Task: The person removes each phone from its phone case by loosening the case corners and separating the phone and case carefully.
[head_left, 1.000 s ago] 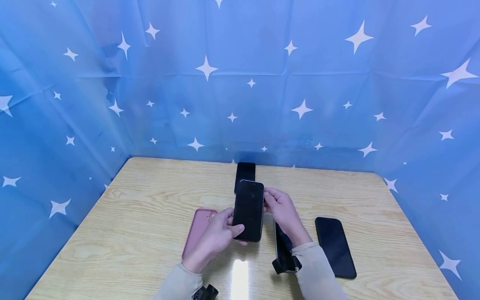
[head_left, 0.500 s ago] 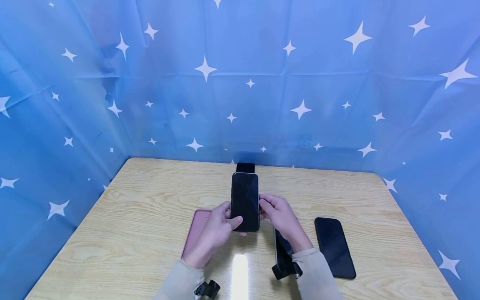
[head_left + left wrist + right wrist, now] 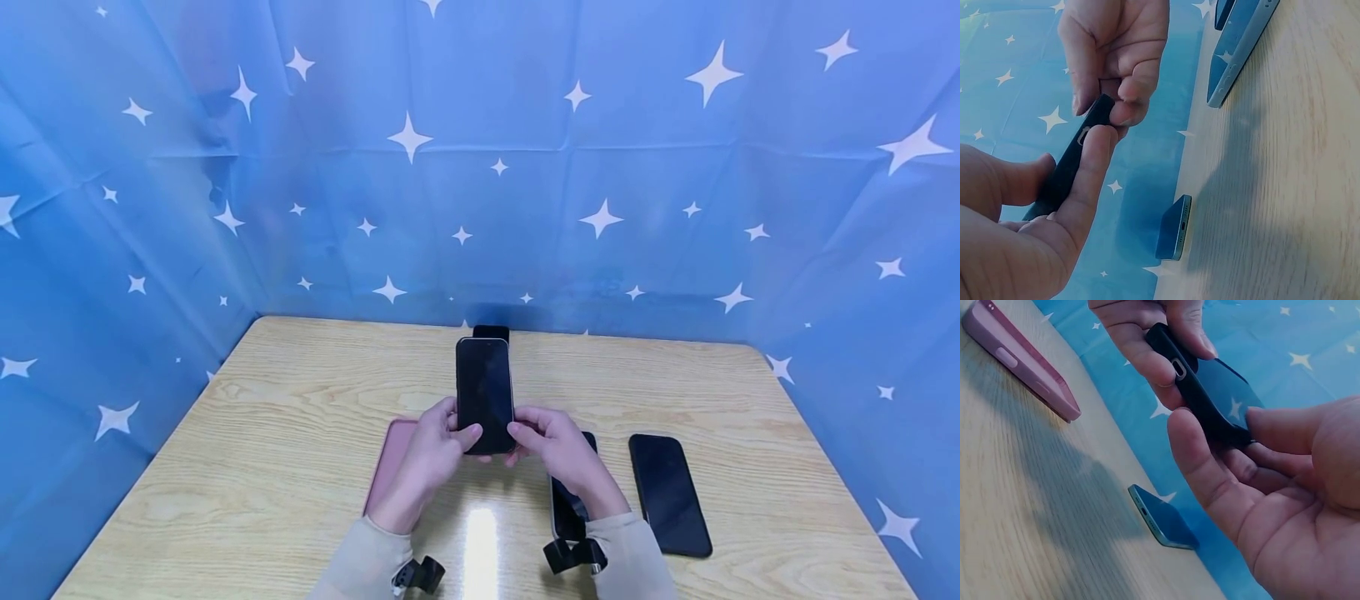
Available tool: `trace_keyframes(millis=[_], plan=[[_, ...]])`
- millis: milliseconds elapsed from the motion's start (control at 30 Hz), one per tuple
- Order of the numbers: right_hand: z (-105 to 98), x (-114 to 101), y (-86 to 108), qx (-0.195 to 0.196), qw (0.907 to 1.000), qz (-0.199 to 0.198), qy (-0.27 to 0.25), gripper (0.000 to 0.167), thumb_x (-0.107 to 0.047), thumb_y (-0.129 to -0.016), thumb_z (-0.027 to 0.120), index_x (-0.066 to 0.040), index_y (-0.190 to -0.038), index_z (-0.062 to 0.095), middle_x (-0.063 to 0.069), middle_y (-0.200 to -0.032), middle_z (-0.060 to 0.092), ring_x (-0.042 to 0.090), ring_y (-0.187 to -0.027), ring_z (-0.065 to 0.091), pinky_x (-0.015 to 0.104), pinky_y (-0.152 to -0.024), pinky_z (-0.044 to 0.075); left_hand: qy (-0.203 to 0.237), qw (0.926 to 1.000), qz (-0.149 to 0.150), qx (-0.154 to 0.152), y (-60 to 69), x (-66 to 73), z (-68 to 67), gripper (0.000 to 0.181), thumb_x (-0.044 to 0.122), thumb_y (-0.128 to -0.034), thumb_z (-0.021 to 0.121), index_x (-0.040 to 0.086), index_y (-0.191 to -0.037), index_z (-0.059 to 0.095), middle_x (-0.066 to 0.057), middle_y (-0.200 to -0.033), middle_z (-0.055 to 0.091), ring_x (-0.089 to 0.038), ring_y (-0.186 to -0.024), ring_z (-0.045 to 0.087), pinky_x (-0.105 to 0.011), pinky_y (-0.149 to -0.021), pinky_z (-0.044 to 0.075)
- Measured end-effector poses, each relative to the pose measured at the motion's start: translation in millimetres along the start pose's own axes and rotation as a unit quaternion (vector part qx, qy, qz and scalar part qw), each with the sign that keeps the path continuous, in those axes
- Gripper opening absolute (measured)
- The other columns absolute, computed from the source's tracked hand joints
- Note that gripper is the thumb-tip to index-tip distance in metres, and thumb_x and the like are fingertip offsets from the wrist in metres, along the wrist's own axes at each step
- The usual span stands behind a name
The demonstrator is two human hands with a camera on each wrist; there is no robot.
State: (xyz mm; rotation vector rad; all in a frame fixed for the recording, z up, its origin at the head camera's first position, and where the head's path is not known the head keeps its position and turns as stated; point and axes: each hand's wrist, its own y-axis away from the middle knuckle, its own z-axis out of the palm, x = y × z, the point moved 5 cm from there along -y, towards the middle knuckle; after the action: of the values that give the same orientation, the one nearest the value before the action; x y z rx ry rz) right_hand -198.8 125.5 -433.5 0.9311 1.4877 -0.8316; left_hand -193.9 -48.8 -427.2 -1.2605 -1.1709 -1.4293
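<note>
A creased blue cloth (image 3: 480, 258) with white four-pointed stars hangs behind a pale wood-grain counter (image 3: 300, 375). At centre frame, the left hand (image 3: 435, 450) and right hand (image 3: 558, 446) both grip the lower end of a glossy phone (image 3: 484, 396) in a black case, thumbs on its front. It overlaps a dark far phone (image 3: 491, 332). Lower left of centre, the left arm partly covers a pink case (image 3: 390, 454); the right arm partly hides a silver-edged phone (image 3: 566, 504). A round-cornered black phone (image 3: 670, 496) lies lower right.
</note>
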Motion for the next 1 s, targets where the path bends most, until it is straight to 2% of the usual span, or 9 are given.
trace_keyframes(millis=[267,600,800,1000], plan=[[3.0,-0.5,3.1,-0.016,0.9999,-0.002,-0.005,0.033,0.003,-0.103,0.049,0.016,-0.133,0.057,0.026,-0.106,0.071,0.019,-0.081,0.073,0.032,-0.081,0.066,0.004,1.0,-0.001,0.005,-0.1,1.8,0.1,0.025,-0.008,-0.0989,0.059,-0.01,-0.124,0.056,-0.026,-0.11,0.073,-0.028,-0.089,0.076,-0.045,-0.078,0.067],[3.1,0.5,2.7,0.004,0.9997,-0.014,-0.018,0.042,0.011,-0.094,0.046,0.015,-0.135,0.054,0.027,-0.103,0.07,0.022,-0.078,0.073,0.035,-0.078,0.066,-0.017,0.9998,0.011,-0.004,-0.1,4.3,2.5,0.023,-0.007,-0.0998,0.059,-0.009,-0.122,0.056,-0.026,-0.112,0.072,-0.029,-0.092,0.075,-0.045,-0.078,0.066],[1.3,1.6,4.0,0.007,0.9993,-0.019,-0.031,0.036,0.012,-0.091,0.047,0.018,-0.125,0.056,0.023,-0.098,0.07,0.019,-0.077,0.071,0.033,-0.076,0.065,-0.018,0.9993,0.026,-0.021,2.0,7.7,5.7,0.025,-0.009,-0.0992,0.059,-0.011,-0.124,0.055,-0.031,-0.114,0.071,-0.034,-0.094,0.075,-0.044,-0.074,0.067],[0.3,1.4,5.8,-0.007,0.9973,-0.03,-0.066,0.035,0.011,-0.09,0.048,0.021,-0.123,0.054,0.02,-0.099,0.071,0.018,-0.078,0.071,0.032,-0.075,0.065,-0.002,0.9994,0.014,-0.032,1.8,9.3,6.7,0.027,-0.008,-0.0996,0.058,-0.011,-0.126,0.055,-0.031,-0.117,0.07,-0.035,-0.095,0.075,-0.045,-0.075,0.067]])
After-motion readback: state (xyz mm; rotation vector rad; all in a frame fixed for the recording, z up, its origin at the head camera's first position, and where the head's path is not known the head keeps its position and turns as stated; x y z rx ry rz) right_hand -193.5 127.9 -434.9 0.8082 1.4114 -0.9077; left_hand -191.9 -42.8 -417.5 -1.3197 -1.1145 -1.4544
